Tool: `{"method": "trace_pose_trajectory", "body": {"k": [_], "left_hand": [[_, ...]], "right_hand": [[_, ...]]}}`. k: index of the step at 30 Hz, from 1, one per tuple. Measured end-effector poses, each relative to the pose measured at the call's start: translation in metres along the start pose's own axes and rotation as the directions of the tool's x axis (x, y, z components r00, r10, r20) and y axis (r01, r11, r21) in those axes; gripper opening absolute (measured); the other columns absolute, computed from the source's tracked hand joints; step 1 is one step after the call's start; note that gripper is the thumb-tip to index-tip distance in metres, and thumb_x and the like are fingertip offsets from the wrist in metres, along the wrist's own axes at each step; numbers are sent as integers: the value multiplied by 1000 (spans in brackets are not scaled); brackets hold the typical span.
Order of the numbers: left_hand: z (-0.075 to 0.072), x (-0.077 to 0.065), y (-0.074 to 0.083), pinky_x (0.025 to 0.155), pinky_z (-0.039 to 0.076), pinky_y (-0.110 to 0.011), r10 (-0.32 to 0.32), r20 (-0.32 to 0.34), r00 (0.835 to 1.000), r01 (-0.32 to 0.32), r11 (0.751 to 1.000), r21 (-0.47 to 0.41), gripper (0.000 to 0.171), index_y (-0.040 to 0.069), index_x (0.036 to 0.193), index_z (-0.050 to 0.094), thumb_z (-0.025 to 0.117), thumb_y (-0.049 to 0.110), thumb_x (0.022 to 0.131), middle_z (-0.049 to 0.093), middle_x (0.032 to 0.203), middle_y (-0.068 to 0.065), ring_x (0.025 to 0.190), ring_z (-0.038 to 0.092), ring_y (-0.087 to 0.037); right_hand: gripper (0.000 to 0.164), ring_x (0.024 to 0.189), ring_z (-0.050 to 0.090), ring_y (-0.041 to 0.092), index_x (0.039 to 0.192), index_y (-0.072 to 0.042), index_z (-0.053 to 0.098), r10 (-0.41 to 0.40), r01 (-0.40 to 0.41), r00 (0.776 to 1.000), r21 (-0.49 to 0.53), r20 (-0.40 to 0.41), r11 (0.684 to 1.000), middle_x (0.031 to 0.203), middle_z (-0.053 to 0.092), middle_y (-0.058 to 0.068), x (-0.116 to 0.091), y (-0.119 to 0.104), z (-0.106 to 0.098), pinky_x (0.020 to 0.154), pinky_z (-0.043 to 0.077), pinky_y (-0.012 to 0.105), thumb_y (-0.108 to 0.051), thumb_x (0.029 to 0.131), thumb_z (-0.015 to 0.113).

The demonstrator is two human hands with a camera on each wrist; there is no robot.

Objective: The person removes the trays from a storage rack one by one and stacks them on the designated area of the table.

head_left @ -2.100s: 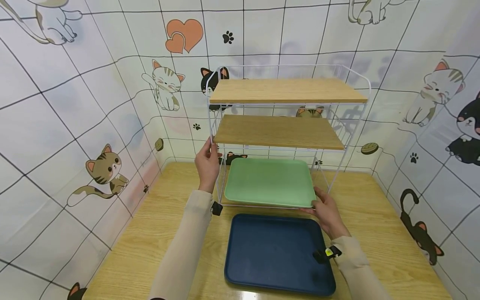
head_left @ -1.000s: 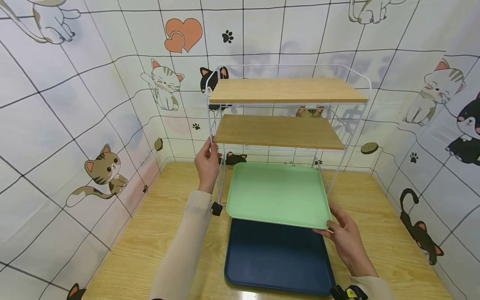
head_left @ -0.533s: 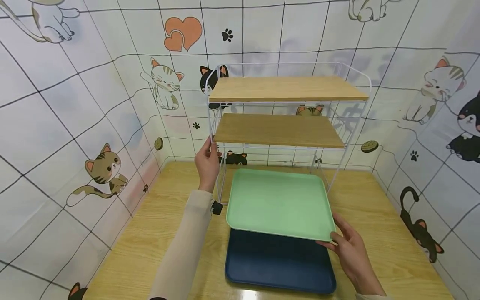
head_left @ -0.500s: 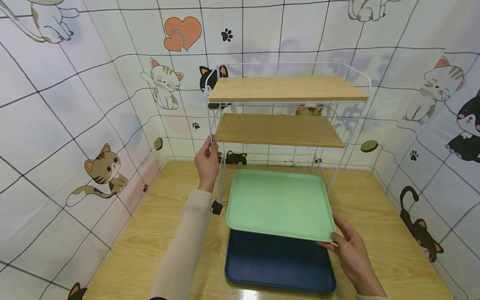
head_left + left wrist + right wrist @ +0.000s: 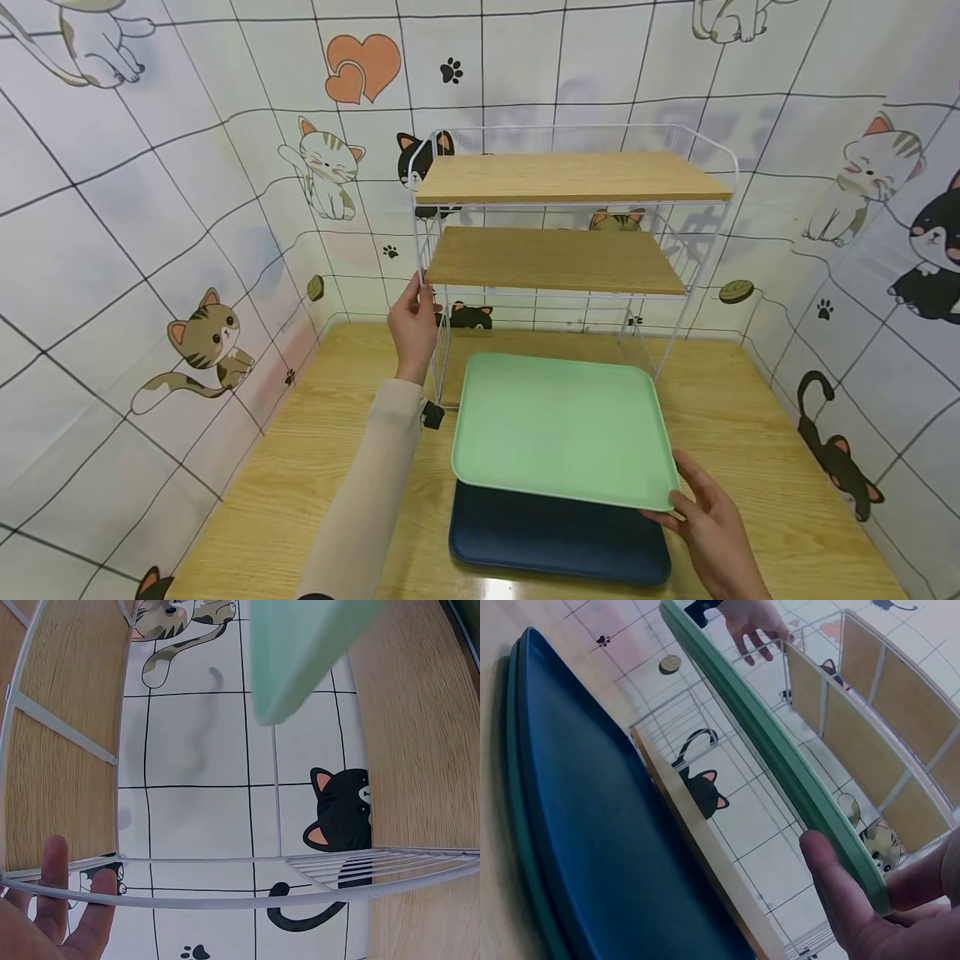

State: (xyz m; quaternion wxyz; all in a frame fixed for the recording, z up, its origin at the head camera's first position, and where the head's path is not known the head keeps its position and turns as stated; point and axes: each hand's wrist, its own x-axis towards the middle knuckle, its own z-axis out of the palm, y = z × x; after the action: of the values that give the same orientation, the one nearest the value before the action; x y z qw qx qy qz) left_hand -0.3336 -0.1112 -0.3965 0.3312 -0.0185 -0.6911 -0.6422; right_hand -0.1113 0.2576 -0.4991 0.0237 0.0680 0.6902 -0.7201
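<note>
A light green tray (image 5: 562, 425) slants out from the lower level of a white wire shelf rack (image 5: 187, 903). My right hand (image 5: 708, 525) pinches its near right corner, thumb on one face and fingers on the other, as the right wrist view shows. Beneath it, a dark blue tray (image 5: 558, 537) lies on the table, its back part hidden by the green one. In the right wrist view a gap separates the green tray (image 5: 772, 757) from the blue tray (image 5: 615, 817). My left hand (image 5: 414, 333) grips the rack's left upright by the middle shelf, fingers round the wire.
The rack's top board (image 5: 570, 177) and middle board (image 5: 555, 258) are wooden. A greenish edge (image 5: 521, 825) shows under the blue tray. The wood-grain table (image 5: 300, 483) extends on both sides. Cat-print walls (image 5: 150, 275) enclose the left, back and right.
The green tray has come out of the rack toward me, over the blue tray, with my right hand moving nearer and rightward. My left hand stays on the rack.
</note>
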Motion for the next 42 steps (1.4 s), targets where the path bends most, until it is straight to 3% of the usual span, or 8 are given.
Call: {"method": "trace_pose_trajectory", "body": {"k": [3, 9, 11, 20, 27, 34, 42], "left_hand": [[-1, 1, -3, 45, 36, -16, 2, 2, 1000, -2, 1000, -7, 36, 7, 142, 59, 54, 14, 107, 72, 115, -22, 82, 72, -39], [-3, 0, -4, 47, 40, -17, 0, 24, 1000, 0, 1000, -18, 37, 11, 143, 60, 56, 19, 107, 73, 116, -17, 72, 68, -7], [-4, 0, -4, 47, 39, -18, 5, 28, 1000, -4, 1000, -23, 38, 10, 144, 59, 55, 19, 108, 73, 117, -17, 71, 66, -3], [-4, -1, -4, 47, 39, -17, -6, 25, 1000, 6, 1000, -4, 38, 9, 144, 59, 55, 18, 108, 73, 114, -18, 70, 65, 2], [-2, -1, -1, 47, 39, -16, -16, 6, 1000, 16, 1000, -20, 36, 12, 142, 61, 56, 18, 107, 73, 114, -19, 68, 63, 4], [0, -2, 0, 46, 35, -15, -21, 15, 1000, 21, 1000, -22, 37, 5, 144, 56, 52, 12, 108, 69, 120, -26, 68, 60, 7], [-6, -16, 38, 47, 35, -15, -7, 21, 1000, 8, 1000, -20, 37, -3, 143, 55, 51, 6, 107, 69, 117, -29, 67, 60, 9]], "right_hand": [[66, 106, 66, 1, 164, 0, 6, 11, -11, 1000, 5, 3, 1000, 169, 1, 25, -3, 5, -1, 86, 60, 37, 1, 108, 41], [70, 103, 65, -3, 164, -1, 6, 71, -70, 997, 22, -9, 997, 170, -1, 24, -11, 16, -1, 86, 60, 38, 8, 104, 40], [70, 102, 65, -3, 164, -2, 7, 97, -96, 995, 22, -14, 995, 170, -1, 23, -13, 19, 0, 87, 60, 38, 9, 103, 39], [70, 99, 63, -4, 165, -4, 5, 211, -209, 977, 34, -41, 977, 171, 1, 19, -21, 28, 1, 89, 60, 41, 11, 103, 35], [71, 98, 66, 0, 165, -4, 6, 258, -254, 964, 61, -66, 965, 171, 0, 18, -22, 34, 0, 91, 59, 43, 11, 102, 35], [71, 97, 69, 6, 164, -3, 5, 277, -272, 958, 84, -66, 959, 170, 1, 22, -24, 43, -5, 91, 59, 47, 12, 102, 36], [71, 97, 68, 5, 164, -1, 6, 277, -272, 958, 75, -69, 959, 170, -1, 23, -25, 52, -11, 91, 58, 47, 14, 100, 35]]}}
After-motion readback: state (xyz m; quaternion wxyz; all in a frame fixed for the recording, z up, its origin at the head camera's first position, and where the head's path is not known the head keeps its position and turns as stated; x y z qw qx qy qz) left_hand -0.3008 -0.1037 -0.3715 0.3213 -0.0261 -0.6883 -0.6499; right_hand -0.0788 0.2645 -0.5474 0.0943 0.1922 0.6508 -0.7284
